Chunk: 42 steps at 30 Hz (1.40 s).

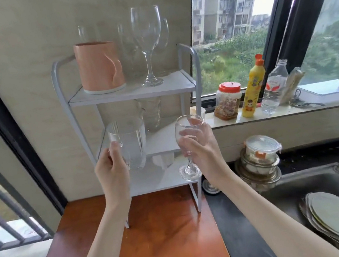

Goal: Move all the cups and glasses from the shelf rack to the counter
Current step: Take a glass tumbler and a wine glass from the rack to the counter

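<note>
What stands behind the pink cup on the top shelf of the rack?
Behind the pink cup the rim and upper bowl of one clear glass rise above it, near the wall. Its lower part is covered by the cup, so its shape cannot be told.

White shelf rack (188, 83) carries pink cup (99, 66), wine glasses (148, 45).

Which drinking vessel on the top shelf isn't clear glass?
The peach-pink mug at the shelf's left end; it is opaque, while the wine glasses beside it are transparent.

body: two bare forearms | left hand (111, 169): no rings | right hand (203, 152): no rings | sleeves: none visible
</note>
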Motion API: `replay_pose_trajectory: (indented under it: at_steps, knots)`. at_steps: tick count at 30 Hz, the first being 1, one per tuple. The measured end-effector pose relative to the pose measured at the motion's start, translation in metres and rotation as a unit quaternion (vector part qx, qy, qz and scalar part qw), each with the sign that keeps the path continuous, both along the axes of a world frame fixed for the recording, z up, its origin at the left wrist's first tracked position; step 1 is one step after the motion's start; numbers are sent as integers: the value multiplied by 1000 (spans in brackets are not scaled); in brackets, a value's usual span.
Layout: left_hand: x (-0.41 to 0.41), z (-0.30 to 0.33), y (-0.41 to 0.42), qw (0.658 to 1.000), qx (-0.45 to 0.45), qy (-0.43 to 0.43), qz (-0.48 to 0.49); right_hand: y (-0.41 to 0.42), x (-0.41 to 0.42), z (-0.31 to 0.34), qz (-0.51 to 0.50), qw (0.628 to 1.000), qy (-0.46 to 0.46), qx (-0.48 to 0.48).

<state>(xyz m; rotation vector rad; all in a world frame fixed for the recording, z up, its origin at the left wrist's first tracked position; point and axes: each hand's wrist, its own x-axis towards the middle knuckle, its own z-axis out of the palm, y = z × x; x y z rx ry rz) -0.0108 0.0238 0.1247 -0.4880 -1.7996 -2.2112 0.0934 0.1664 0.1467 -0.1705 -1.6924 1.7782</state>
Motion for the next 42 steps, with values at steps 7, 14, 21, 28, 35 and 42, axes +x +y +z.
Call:
replay_pose_trajectory:
  at_steps: [7,14,21,28,35,42]
  knots:
    - [117,3,21,995,-15,-5,-98,13,149,-3,-99,994,-32,33]
    - [277,-10,91,954,-26,-65,-291,37,348,-14,-261,963,-63,32]
    - [457,-5,177,884,-59,-29,-464,57,551,-12,-457,887,-60,7]
    - [638,-23,258,775,-86,-36,-625,69,736,-28,-618,783,-71,-14]
    - [803,-25,350,685,-91,-22,-723,128,895,-29,-697,712,-89,-15]
    - [958,-7,438,658,-120,-26,-743,187,1032,-14,-746,660,-85,-16]
